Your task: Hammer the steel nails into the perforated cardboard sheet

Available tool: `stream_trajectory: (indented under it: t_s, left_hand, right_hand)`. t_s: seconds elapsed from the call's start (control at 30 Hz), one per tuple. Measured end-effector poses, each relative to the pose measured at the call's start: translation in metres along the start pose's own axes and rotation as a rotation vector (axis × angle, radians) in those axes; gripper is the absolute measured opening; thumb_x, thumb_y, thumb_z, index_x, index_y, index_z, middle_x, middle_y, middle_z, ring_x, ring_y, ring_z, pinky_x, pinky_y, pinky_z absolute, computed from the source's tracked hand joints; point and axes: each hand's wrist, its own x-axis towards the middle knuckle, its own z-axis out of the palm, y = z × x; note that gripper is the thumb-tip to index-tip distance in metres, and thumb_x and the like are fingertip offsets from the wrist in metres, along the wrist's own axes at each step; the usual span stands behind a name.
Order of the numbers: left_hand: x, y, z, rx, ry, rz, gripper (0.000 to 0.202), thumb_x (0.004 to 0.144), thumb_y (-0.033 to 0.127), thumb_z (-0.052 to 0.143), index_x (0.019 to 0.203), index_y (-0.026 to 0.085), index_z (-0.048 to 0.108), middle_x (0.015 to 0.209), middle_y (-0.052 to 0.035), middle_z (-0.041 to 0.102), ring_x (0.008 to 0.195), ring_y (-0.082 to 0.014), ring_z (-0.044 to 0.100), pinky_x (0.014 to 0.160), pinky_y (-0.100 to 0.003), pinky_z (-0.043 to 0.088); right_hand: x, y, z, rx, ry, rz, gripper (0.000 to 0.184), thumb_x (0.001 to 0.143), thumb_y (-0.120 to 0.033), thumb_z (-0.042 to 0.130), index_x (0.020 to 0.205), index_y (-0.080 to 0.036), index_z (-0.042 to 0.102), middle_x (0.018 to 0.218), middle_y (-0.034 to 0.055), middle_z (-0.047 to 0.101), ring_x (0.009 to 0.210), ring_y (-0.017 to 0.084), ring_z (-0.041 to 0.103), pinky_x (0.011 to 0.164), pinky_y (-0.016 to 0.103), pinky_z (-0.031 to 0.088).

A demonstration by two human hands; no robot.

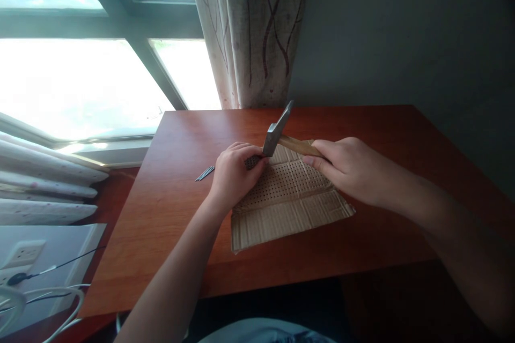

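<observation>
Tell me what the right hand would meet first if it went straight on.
The right hand points leftward along the hammer handle, so likely the left hand resting on the perforated cardboard; depth is unclear.

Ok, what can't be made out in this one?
Head view:
Whatever the left hand pinches beside the grey-headed, wooden-handled hammer: hidden by its fingers.
Most of the hammer's handle: covered by the right hand.
Thin grey metal pins on the red-brown wooden table: too small to count.
</observation>
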Motion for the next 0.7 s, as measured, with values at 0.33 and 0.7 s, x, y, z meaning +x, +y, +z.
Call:
stream_trajectory:
  t_s: [0.33, 0.7]
  left_hand:
    - [0.000, 0.001, 0.000, 0.020, 0.005, -0.004, 0.007, 0.085, 0.021, 0.066, 0.084, 0.022, 0.074, 0.088, -0.0023, 0.077, 0.086, -0.0227, 0.069, 0.081, -0.037, 0.052]
    - [-0.004, 0.005, -0.009, 0.200, -0.054, 0.071, 0.021, 0.083, 0.031, 0.073, 0.103, 0.024, 0.072, 0.106, -0.0046, 0.074, 0.103, -0.0275, 0.065, 0.099, -0.047, 0.048]
  right_hand:
    - [-0.001, -0.011, -0.010, -0.059, -0.084, 0.054, 0.035, 0.101, -0.043, 0.046, 0.073, -0.023, 0.044, 0.063, -0.0008, 0.055, 0.055, 0.013, 0.049, 0.055, 0.030, 0.030]
    - [-0.005, -0.007, -0.005, -0.042, -0.130, 0.082, 0.036, 0.102, -0.045, 0.043, 0.076, -0.022, 0.049, 0.068, 0.0014, 0.060, 0.059, 0.015, 0.053, 0.056, 0.030, 0.032]
